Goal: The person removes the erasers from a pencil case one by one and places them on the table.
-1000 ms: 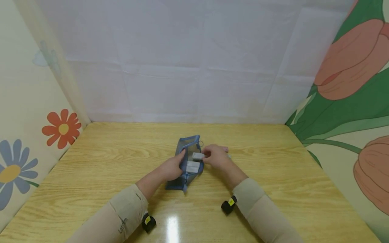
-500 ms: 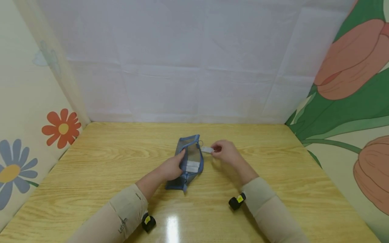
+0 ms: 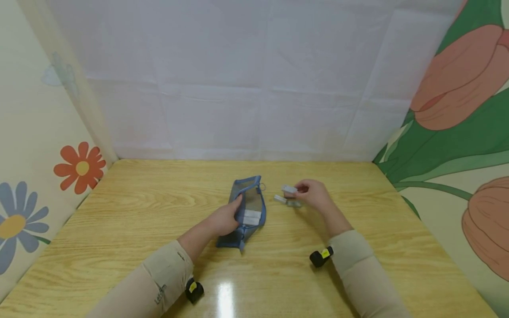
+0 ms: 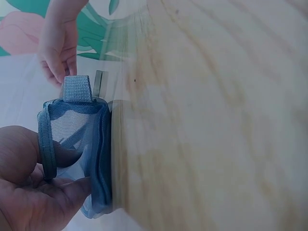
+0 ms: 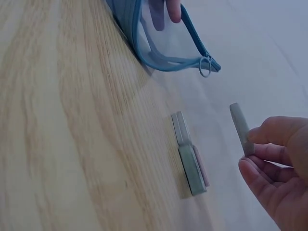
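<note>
A blue zip pouch with mesh sides (image 3: 230, 240) lies unzipped on the table, held at its opening by my left hand (image 3: 223, 221), whose thumb is over the edge. White blocks (image 3: 252, 217) show inside. To the pouch's right, my right hand (image 3: 316, 194) pinches a small white rectangular block (image 5: 240, 127) between thumb and fingers, raised above the table. Below it, in the right wrist view, a whitish block (image 5: 181, 129) lies end to end with a greenish block (image 5: 192, 171), and a thin pinkish piece (image 5: 201, 166) sits alongside.
The wood-grain table (image 3: 139, 198) runs back to a white sheet (image 3: 254, 88). Walls with painted flowers stand at both sides. A small ring (image 5: 205, 66) hangs from the pouch's zip. Black wrist cameras (image 3: 194, 291) sit by both cuffs.
My right hand has taken a white block out of the pouch and carried it right, over the blocks on the table. My left hand and the pouch have stayed in place.
</note>
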A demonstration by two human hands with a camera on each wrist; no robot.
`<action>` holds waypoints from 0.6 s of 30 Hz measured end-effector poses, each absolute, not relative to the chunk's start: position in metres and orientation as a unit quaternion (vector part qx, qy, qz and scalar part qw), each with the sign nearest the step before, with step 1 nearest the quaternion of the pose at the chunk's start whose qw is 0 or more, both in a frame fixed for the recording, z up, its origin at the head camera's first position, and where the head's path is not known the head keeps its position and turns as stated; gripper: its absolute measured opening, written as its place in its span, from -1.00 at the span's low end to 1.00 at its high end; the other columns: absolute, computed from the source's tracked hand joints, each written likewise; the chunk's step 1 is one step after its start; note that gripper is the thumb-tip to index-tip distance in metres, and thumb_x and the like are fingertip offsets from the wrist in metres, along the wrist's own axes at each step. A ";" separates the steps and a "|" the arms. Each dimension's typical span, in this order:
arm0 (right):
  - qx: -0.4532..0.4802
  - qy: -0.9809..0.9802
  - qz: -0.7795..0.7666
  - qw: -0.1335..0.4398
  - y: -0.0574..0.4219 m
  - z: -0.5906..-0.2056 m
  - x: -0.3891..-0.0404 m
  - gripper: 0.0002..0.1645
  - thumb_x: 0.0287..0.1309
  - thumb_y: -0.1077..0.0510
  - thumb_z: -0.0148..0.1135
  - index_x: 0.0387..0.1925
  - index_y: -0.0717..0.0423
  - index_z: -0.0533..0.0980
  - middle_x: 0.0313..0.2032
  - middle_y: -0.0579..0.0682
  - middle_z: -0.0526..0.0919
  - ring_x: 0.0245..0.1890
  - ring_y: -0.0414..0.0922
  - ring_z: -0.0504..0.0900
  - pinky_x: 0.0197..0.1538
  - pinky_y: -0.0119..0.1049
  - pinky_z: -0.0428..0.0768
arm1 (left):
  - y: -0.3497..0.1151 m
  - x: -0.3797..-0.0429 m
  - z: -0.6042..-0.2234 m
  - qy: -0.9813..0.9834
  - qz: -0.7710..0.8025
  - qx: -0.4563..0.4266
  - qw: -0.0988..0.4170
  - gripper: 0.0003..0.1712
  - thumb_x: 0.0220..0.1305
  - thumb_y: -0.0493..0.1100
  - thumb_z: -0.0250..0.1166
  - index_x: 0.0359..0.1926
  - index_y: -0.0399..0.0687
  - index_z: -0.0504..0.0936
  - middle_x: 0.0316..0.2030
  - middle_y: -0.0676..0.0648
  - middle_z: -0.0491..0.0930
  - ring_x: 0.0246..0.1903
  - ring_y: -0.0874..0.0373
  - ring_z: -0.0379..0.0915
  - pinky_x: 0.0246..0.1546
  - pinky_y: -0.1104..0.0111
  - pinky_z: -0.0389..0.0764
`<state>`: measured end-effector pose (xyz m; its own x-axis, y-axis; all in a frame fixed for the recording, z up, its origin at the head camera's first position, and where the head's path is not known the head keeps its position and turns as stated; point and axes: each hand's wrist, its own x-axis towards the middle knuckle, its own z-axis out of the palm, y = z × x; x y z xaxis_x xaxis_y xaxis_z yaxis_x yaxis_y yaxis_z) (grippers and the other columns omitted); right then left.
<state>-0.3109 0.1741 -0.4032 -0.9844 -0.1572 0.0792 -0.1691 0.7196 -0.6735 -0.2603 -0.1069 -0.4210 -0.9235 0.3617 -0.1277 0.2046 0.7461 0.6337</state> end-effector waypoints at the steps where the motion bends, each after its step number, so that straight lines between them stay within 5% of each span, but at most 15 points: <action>1: 0.080 -0.928 0.363 0.004 0.176 -0.403 -0.311 -0.74 0.03 0.17 0.25 -0.20 0.20 0.57 -0.26 0.08 0.62 -0.23 -0.03 0.54 -0.17 -0.18 0.51 | -0.107 -0.260 -0.421 0.926 0.322 0.153 0.122 -0.03 -0.05 -0.49 0.12 0.41 -0.21 -0.11 0.29 -0.28 0.16 -0.03 0.01 0.33 -0.20 0.27 0.39; 18: 0.015 -0.934 0.356 0.007 0.204 -0.413 -0.315 -0.77 0.03 0.20 0.23 -0.24 0.23 0.56 -0.27 0.12 0.59 -0.24 0.01 0.51 -0.17 -0.16 0.47 | -0.107 -0.258 -0.419 0.927 0.323 0.144 0.128 -0.04 -0.01 -0.48 0.11 0.41 -0.18 -0.12 0.32 -0.26 0.11 0.02 0.01 0.30 -0.12 0.24 0.37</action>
